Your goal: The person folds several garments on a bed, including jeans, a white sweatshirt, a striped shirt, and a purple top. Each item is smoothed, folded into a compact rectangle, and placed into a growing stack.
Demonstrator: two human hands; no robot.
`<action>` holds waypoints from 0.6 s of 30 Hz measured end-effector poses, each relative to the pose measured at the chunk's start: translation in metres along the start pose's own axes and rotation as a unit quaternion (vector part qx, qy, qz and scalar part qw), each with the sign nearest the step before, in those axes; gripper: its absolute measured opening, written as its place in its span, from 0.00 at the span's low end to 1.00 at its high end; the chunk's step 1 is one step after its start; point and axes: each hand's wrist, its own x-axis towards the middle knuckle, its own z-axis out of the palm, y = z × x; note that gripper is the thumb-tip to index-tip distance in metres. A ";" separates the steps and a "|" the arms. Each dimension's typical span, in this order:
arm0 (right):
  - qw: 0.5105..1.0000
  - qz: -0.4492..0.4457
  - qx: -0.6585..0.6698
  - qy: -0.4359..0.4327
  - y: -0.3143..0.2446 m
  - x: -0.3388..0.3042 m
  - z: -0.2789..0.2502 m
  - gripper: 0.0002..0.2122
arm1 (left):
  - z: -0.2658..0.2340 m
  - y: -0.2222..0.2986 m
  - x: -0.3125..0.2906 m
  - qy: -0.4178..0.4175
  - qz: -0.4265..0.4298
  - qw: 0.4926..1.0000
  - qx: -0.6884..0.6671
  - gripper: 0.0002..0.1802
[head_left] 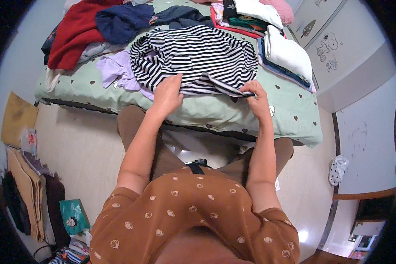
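Observation:
A black-and-white striped shirt lies spread on the bed in front of me, with a small patch pocket on its front. My right hand pinches the right end of its lower hem, where the edge is lifted and partly turned back. At the left part of that hem, my left hand is closed on the cloth, its fingertips partly hidden. A lavender garment shows from beneath the shirt's left side.
A red knit garment and a navy one are heaped at the back left. Folded clothes, a white one on top, stand at the right. The green bedspread drops over the near edge. Bags and cloths sit on the floor at left.

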 end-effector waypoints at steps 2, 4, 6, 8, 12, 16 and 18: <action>0.999 0.021 -0.012 -0.040 0.003 -0.007 -0.012 0.17 | 0.002 -0.004 -0.004 -0.022 -0.012 1.000 -0.010 0.17; 0.995 0.052 -0.051 -0.064 0.011 -0.017 -0.021 0.18 | -0.006 -0.003 -0.009 -0.060 -0.001 0.998 -0.018 0.13; 0.993 0.039 -0.076 -0.075 0.013 -0.027 -0.024 0.17 | -0.009 -0.004 -0.016 -0.079 0.004 0.996 -0.037 0.09; 0.994 0.036 -0.073 -0.079 0.014 -0.032 -0.023 0.16 | -0.012 -0.003 -0.023 -0.084 0.036 0.995 -0.029 0.09; 0.994 0.042 -0.015 -0.100 -0.002 -0.026 -0.028 0.14 | -0.015 0.004 -0.027 -0.090 0.066 0.993 -0.030 0.06; 0.963 0.202 0.083 -0.159 -0.003 -0.028 -0.045 0.12 | -0.022 0.002 -0.024 -0.179 0.055 0.982 -0.021 0.04; 0.941 0.226 0.180 -0.173 -0.009 -0.021 -0.055 0.12 | -0.038 0.001 -0.018 -0.247 0.037 0.968 -0.033 0.09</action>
